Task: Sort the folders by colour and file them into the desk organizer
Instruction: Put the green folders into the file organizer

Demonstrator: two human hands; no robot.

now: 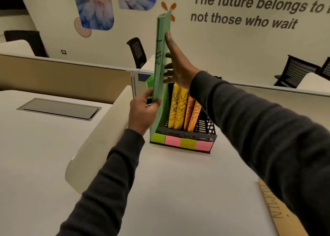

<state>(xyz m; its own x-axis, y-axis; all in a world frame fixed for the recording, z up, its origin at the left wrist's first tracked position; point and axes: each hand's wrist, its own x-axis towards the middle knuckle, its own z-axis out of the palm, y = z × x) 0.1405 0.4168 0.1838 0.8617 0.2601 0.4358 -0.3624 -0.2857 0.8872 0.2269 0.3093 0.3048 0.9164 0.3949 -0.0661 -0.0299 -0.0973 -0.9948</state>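
A green folder [160, 60] marked "HR" stands upright over the leftmost slot of the black mesh desk organizer [184, 137]. My left hand [142, 110] grips its lower edge. My right hand [175, 66] lies flat against its right face with fingers spread. Another green folder [149, 82] sits behind it in the same slot. Two yellow "SPORTS" folders [177, 107] fill the second slot, and two orange folders [192, 114] the third. Green and pink sticky notes [182, 143] line the organizer's front.
A brown "ADMIN" folder [278, 212] lies flat on the white desk [178, 191] at the lower right. A curved white divider [100, 143] rises at the left of the organizer. A grey cable hatch [59, 108] sits far left. Office chairs stand behind the partitions.
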